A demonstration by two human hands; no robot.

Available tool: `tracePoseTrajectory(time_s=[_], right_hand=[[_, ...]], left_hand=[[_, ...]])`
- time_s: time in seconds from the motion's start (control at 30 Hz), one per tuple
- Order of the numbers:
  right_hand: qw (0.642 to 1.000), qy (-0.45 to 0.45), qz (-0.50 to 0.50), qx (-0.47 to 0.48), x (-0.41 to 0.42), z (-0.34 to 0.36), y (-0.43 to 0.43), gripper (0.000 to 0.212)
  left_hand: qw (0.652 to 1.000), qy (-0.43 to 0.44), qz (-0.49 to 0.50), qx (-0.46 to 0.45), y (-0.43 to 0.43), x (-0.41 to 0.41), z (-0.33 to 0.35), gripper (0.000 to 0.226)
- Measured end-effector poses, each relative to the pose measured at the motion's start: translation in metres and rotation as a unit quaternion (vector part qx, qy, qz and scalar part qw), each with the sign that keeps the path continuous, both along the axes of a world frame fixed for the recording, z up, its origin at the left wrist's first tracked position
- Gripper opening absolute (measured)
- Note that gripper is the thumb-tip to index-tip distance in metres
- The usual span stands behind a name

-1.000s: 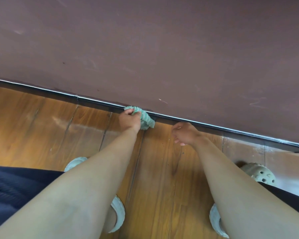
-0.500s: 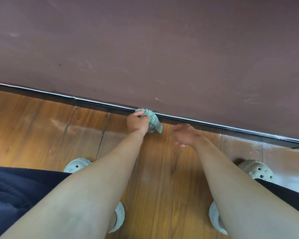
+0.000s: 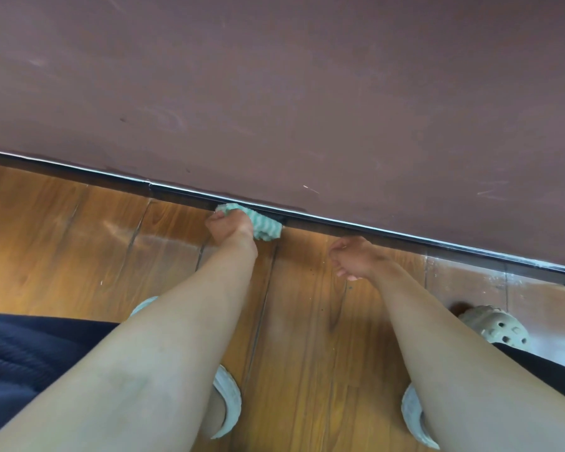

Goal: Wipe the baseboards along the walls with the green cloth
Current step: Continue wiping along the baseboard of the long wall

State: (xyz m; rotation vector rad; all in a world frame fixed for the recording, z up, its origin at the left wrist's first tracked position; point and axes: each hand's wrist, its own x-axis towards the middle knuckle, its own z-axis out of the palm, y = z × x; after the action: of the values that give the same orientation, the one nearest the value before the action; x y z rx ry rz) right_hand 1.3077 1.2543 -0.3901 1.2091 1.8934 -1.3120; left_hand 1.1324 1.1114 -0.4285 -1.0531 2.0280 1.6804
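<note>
A dark baseboard (image 3: 388, 236) with a pale top edge runs diagonally from upper left to lower right, where the brown wall (image 3: 274, 93) meets the wooden floor. My left hand (image 3: 230, 228) is closed on a bunched green-and-white striped cloth (image 3: 263, 223) and presses it against the baseboard near the middle of the view. My right hand (image 3: 356, 257) hovers just to the right, a little in front of the baseboard, fingers loosely curled and holding nothing.
Glossy wooden floor planks (image 3: 79, 243) fill the lower half. My pale perforated clogs show at the left (image 3: 227, 402) and at the right (image 3: 496, 327). Dark clothing (image 3: 20, 360) covers the lower left corner.
My left hand has slid the cloth back leftward along the baseboard after moving right half a second ago. The right hand has stayed about where it was.
</note>
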Motion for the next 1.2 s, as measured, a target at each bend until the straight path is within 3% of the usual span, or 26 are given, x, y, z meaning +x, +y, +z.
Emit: tracePoseTrajectory(time_s=[0.27,0.37,0.5,0.7,0.8,0.9,1.0,1.2], right_hand=[[0.999,0.021,0.049,0.009,-0.025,-0.001,-0.020,0.024],[0.998,0.049,0.048,0.018,-0.031,-0.003,-0.027,0.023],[0.995,0.093,0.000,-0.039,-0.044,0.003,-0.034,0.018],[0.991,0.118,-0.029,-0.059,-0.061,0.010,-0.036,0.016],[0.992,0.110,-0.029,-0.059,-0.059,0.006,-0.035,0.016],[0.993,0.096,-0.039,-0.056,-0.051,0.000,-0.034,0.015],[0.996,0.080,-0.030,-0.034,-0.039,-0.007,-0.030,0.014],[0.997,0.071,-0.042,-0.014,-0.013,0.006,0.000,0.015]], left_hand=[[0.986,-0.088,-0.099,0.106,0.002,0.026,-0.005,0.026],[0.993,-0.067,-0.042,0.086,-0.005,0.014,-0.002,0.016],[0.992,-0.057,0.013,0.110,-0.012,-0.004,0.003,0.014],[0.995,-0.045,0.023,0.092,-0.025,-0.032,0.010,0.043],[0.994,-0.062,-0.042,0.075,-0.024,-0.023,0.003,0.038],[0.980,-0.097,-0.135,0.110,-0.007,0.011,0.005,0.013],[0.964,-0.130,-0.201,0.119,0.013,0.033,0.011,0.012],[0.997,-0.061,-0.039,0.037,0.013,0.011,0.007,0.014]])
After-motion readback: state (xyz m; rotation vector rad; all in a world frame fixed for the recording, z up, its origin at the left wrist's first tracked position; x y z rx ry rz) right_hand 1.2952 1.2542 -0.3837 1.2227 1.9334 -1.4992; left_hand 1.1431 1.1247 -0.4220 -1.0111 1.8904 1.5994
